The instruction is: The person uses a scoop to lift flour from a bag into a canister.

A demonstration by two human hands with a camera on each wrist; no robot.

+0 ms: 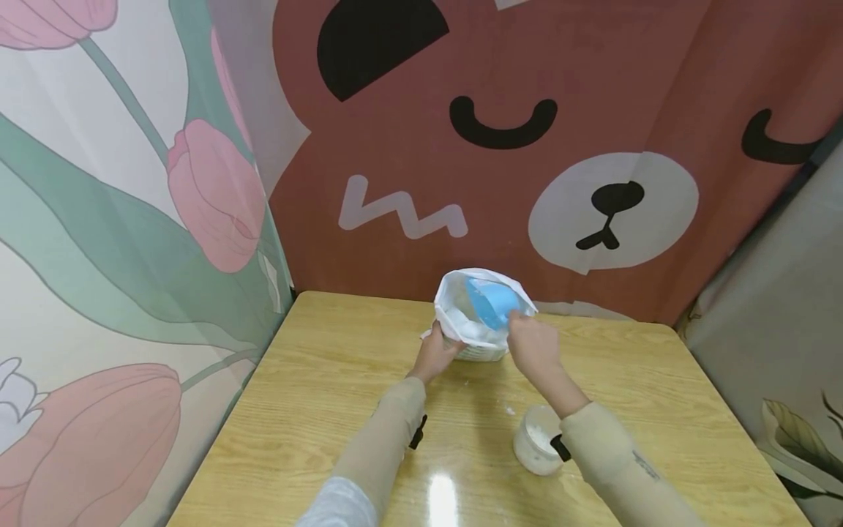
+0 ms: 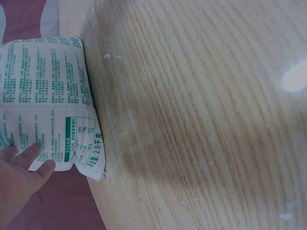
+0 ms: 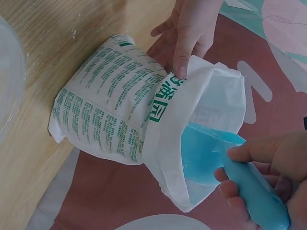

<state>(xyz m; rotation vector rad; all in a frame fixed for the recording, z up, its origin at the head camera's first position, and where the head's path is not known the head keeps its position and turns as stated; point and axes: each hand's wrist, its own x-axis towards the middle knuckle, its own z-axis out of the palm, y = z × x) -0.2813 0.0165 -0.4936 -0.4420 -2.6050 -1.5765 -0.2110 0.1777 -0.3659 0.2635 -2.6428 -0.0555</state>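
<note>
A white bag of white powder with green print stands at the table's back edge, its mouth folded out into a cuff. My left hand holds the bag's left side, thumb on the front just under the cuff; in the left wrist view its fingers lie spread on the print. My right hand grips a light blue scoop by its handle, fingers curled round it. The scoop's bowl is inside the bag's mouth, tilted. How much powder it holds is hidden.
A clear round tub with white stuff in it stands on the wooden table, beside my right wrist. White specks lie on the tabletop. A brown printed curtain hangs right behind the table, a floral one along its left.
</note>
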